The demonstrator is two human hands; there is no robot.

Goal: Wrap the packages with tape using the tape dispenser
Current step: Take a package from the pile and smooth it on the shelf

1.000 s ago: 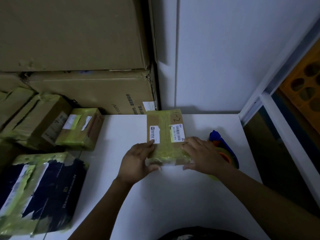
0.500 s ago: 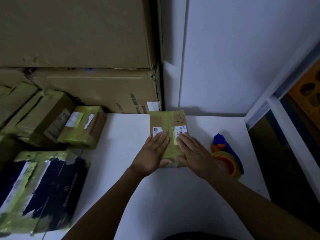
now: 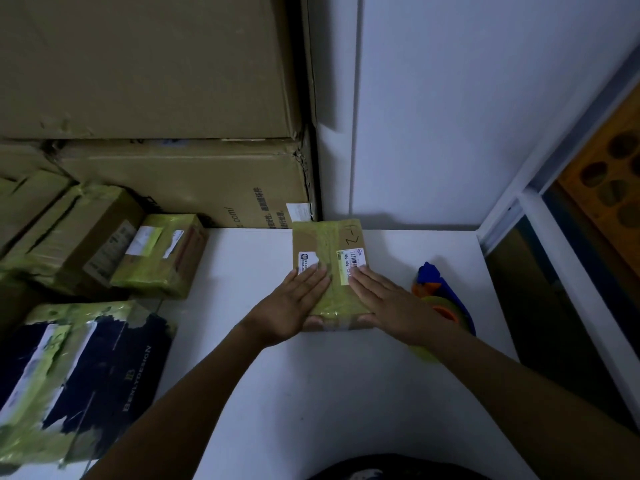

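Both hands flat on package.
I see left hand and right hand pressing, fingers straight, on the package; tape dispenser just right, ungripped.

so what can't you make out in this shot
Head view only:
tape dispenser: its near part is behind the right hand and forearm.
package: the near top is under the left hand and the right hand.
white label on the package: print too small to read.
dark package: cut off by the left edge.
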